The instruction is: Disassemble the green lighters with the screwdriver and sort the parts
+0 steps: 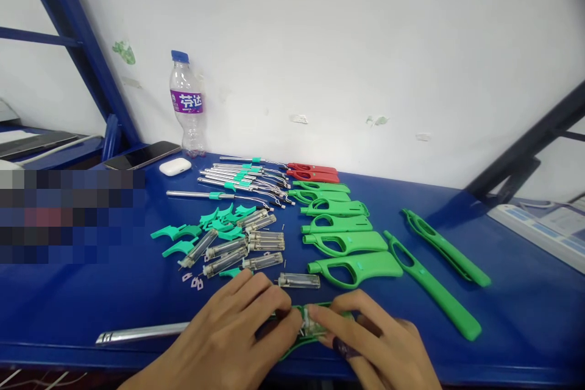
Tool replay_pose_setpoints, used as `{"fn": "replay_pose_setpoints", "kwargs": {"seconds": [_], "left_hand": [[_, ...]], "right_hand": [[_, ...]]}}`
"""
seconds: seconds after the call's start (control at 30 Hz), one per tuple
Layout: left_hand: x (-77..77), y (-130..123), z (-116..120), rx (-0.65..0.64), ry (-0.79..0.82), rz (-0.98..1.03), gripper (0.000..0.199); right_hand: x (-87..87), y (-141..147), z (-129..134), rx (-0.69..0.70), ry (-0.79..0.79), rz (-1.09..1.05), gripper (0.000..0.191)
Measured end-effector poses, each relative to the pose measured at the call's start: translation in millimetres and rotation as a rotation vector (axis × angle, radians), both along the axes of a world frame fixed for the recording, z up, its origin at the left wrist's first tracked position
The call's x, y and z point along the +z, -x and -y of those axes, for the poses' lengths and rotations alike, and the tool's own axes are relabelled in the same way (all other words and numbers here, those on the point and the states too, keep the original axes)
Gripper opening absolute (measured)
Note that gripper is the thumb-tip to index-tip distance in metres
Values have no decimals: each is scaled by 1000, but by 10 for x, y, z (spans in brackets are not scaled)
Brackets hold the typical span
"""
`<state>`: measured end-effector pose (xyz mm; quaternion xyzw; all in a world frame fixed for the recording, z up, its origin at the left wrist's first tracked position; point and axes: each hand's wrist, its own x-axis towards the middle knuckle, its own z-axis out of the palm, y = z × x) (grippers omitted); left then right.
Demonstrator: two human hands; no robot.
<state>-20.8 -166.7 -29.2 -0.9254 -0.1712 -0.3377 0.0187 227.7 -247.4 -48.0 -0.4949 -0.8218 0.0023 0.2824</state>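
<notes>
At the front edge of the table, both my hands work on a half shell of a green lighter handle [305,341]. My left hand [242,329] has its fingers bent over the shell's left part, thumb and finger near the middle. My right hand [379,341] grips the right part, its fingertips on a clear fuel tank [314,324] lying in the shell. A silver lighter tube [141,333] runs out to the left from under my left hand. Small details between the fingertips are hidden. Just beyond lies a loose clear fuel tank [299,281].
Green handle shells [356,268] lie in a column, with red shells [315,177] behind. Silver tubes with wires [247,180], teal triggers [180,247] and clear tanks [223,262] lie left. A bottle [187,103], phone [144,155] and white case [175,166] stand near the wall.
</notes>
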Motion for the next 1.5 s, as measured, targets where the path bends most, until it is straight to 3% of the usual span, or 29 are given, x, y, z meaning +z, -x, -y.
{"fn": "replay_pose_setpoints", "kwargs": {"seconds": [0.23, 0.43, 0.6, 0.83, 1.07, 1.23, 1.4, 1.5], "left_hand": [[15, -10, 12, -5, 14, -51, 37], [-41, 9, 38, 61, 75, 91, 33], [-72, 61, 27, 125, 65, 202, 27], [-69, 177, -68, 255, 62, 80, 19], [-98, 230, -129, 293, 78, 9, 28], [-64, 429, -23, 254, 44, -5, 26], [-195, 782, 20, 312, -92, -131, 31], [-256, 897, 8, 310, -96, -200, 31]], "right_hand": [[-44, -14, 14, 8, 28, -79, 47], [-139, 14, 28, -137, -30, -208, 34], [-169, 17, 25, -144, -47, -162, 35], [-179, 12, 29, -162, -62, -147, 35], [-128, 53, 15, -144, -83, -227, 30], [-125, 52, 5, -148, -87, -204, 29], [-129, 26, -9, -151, -63, -125, 28], [-127, 20, -6, -150, -72, -122, 26]]}}
